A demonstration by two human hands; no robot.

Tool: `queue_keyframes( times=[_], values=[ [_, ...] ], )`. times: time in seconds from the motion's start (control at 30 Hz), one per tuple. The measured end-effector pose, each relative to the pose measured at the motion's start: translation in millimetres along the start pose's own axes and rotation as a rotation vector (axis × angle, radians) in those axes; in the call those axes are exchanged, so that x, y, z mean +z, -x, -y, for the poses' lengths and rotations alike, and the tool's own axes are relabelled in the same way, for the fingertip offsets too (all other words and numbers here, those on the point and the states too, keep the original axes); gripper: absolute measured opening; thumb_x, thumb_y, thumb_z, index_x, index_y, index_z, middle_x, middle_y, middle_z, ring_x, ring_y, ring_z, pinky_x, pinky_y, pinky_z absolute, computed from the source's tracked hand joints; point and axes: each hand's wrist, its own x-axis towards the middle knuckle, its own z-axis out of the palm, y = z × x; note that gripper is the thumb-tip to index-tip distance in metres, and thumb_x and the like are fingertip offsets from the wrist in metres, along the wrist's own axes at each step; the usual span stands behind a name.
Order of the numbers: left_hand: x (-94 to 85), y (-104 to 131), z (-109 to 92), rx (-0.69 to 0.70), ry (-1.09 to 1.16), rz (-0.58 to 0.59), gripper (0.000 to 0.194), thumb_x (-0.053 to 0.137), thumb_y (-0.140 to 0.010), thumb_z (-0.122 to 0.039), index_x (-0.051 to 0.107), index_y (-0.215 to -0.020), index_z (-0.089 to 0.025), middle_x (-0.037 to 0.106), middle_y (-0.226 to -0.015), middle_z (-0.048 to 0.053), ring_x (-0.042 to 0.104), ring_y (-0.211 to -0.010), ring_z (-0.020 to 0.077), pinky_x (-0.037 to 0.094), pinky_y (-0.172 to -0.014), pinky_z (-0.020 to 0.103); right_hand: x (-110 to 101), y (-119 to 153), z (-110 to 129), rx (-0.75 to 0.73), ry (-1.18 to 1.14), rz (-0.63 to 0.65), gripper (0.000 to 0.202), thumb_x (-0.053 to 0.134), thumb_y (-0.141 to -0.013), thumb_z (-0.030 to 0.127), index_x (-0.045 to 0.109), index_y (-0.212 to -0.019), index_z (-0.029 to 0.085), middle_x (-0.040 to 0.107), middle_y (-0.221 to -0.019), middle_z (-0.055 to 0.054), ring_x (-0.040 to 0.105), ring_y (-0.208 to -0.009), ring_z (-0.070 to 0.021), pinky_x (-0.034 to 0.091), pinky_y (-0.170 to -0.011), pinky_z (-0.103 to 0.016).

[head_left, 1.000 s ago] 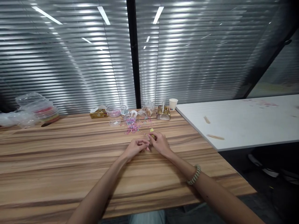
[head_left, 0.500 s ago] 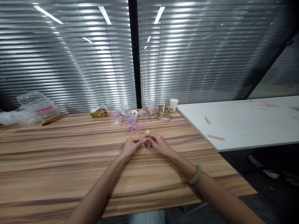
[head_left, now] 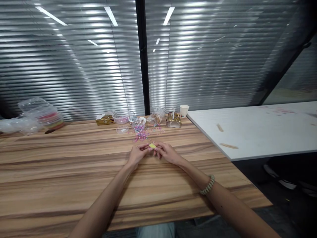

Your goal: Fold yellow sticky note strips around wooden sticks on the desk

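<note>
My left hand (head_left: 137,154) and my right hand (head_left: 167,153) meet above the wooden table, their fingertips pinched close together. A small yellow piece (head_left: 152,145) is held between the fingertips of both hands; its kind is too small to tell. A thin pink bit (head_left: 149,148) shows at the left fingertips, beside the yellow piece. Just beyond the hands lies a loose heap of tiny pink, purple and blue pieces (head_left: 141,135). Behind the heap, a clear container (head_left: 138,123) lies with more of these pieces at its mouth.
Along the back edge stand a gold box (head_left: 105,120), a clear tub (head_left: 121,118), crumpled plastic (head_left: 158,114), a gold tissue pack (head_left: 173,120) and a paper cup (head_left: 184,111). Stacked plastic containers (head_left: 48,115) are far left. A white table (head_left: 260,132) adjoins on the right.
The yellow piece has moved down and left, from behind the right fingers to between both hands' fingertips. The right fingers have shifted slightly; the arms stay nearly still.
</note>
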Motion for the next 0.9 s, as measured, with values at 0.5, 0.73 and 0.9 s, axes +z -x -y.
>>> queue_keyframes(
  times=[0.5,0.73,0.9],
  values=[
    [2.0,0.3,2.5,0.075,-0.291,0.01,0.04,0.07,-0.059,-0.041,0.07,-0.089,-0.014,0.07,-0.072,0.007,0.061,-0.065,0.0189,0.043,-0.056,0.024,-3.9,2.6,1.1,-0.114,0.418,-0.099,0.023,0.05,-0.079,0.012,0.066,-0.094,0.018,0.068,-0.089,-0.005,0.062,-0.077,-0.0163,0.043,-0.07,-0.024],
    [1.2,3.8,0.4,0.054,-0.242,0.059,0.04,0.072,-0.053,-0.041,0.072,-0.082,-0.013,0.065,-0.061,0.004,0.054,-0.056,0.0153,0.036,-0.049,0.022,-4.7,1.8,1.5,-0.068,0.368,-0.118,0.015,0.054,-0.078,0.016,0.068,-0.085,0.018,0.069,-0.081,-0.005,0.062,-0.071,-0.0162,0.044,-0.067,-0.024],
    [0.1,2.7,-0.5,0.022,-0.282,0.036,0.042,0.073,-0.05,-0.042,0.072,-0.08,-0.012,0.062,-0.056,0.002,0.049,-0.05,0.0125,0.031,-0.046,0.022,-6.4,2.2,3.2,-0.096,0.397,-0.077,0.015,0.054,-0.078,0.015,0.068,-0.083,0.019,0.069,-0.079,-0.004,0.061,-0.069,-0.0159,0.043,-0.064,-0.024]
  ],
)
